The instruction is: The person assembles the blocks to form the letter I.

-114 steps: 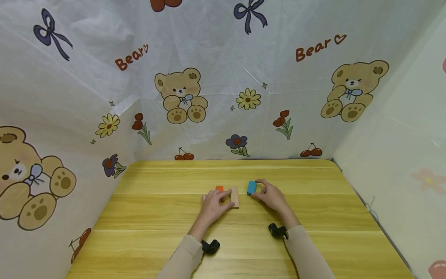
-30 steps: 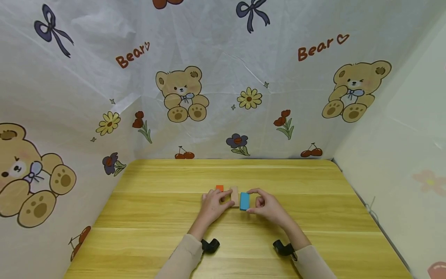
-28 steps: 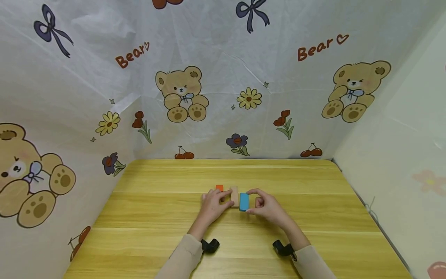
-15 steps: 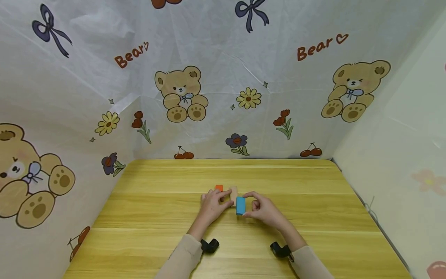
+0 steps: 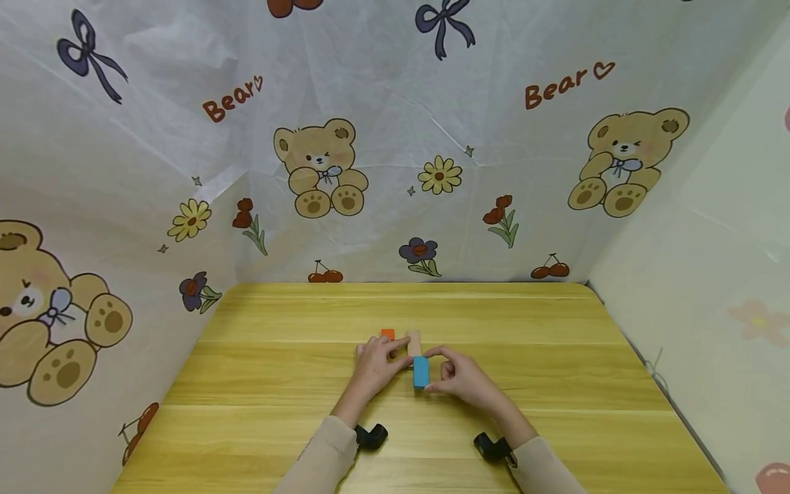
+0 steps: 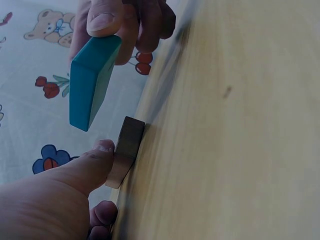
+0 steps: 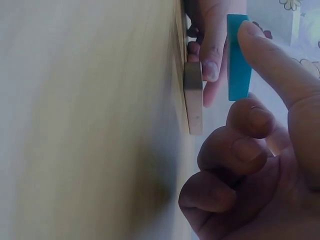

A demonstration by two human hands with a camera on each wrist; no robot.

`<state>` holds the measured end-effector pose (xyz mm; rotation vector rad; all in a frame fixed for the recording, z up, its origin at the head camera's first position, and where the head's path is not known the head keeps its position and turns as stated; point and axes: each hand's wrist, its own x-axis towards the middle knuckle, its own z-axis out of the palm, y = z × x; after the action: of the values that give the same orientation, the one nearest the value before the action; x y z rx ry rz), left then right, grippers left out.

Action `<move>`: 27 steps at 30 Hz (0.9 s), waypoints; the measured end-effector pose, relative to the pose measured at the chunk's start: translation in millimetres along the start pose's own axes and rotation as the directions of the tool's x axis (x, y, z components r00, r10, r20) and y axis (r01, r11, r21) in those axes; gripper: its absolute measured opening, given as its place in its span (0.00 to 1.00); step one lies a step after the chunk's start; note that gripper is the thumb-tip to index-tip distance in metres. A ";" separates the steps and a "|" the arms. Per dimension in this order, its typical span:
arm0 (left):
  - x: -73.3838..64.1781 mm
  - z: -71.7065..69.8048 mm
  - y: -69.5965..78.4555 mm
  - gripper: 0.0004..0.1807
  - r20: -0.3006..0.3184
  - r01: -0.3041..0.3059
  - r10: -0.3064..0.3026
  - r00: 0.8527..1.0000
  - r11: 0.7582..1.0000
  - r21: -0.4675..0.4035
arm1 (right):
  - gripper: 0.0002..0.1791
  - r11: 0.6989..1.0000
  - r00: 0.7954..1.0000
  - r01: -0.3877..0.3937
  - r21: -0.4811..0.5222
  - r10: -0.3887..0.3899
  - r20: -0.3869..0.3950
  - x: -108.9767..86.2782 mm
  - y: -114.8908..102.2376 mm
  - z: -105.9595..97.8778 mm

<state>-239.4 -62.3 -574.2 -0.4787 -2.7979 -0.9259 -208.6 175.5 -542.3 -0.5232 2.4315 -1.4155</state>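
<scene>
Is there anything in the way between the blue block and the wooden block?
Nothing visible: the left wrist view shows an open gap between the blue block, held by the right hand, and the wooden block. The left hand is close by, touching the wooden block.

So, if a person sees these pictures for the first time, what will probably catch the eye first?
Probably the two bears printed on the white sheet behind the table. Next may come the blue block, which the right hand holds above the table. The orange block, a small bright spot just beyond the left hand, also stands out.
</scene>
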 end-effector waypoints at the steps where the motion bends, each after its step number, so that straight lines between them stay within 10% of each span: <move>1: 0.1 0.0 0.1 0.27 0.002 0.002 -0.002 1.000 1.000 0.003 | 0.32 1.000 1.000 0.001 -0.004 -0.001 0.004 -0.1 0.0 0.8; 27: -0.1 -1.2 1.6 0.27 0.003 0.003 -0.002 1.000 1.000 -0.007 | 0.32 0.969 0.998 -0.062 -0.241 0.056 -0.032 0.7 -1.0 11.8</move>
<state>-238.7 -61.9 -572.4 -0.4780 -2.7993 -0.9366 -204.1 165.6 -547.1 -0.4834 2.6330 -1.1150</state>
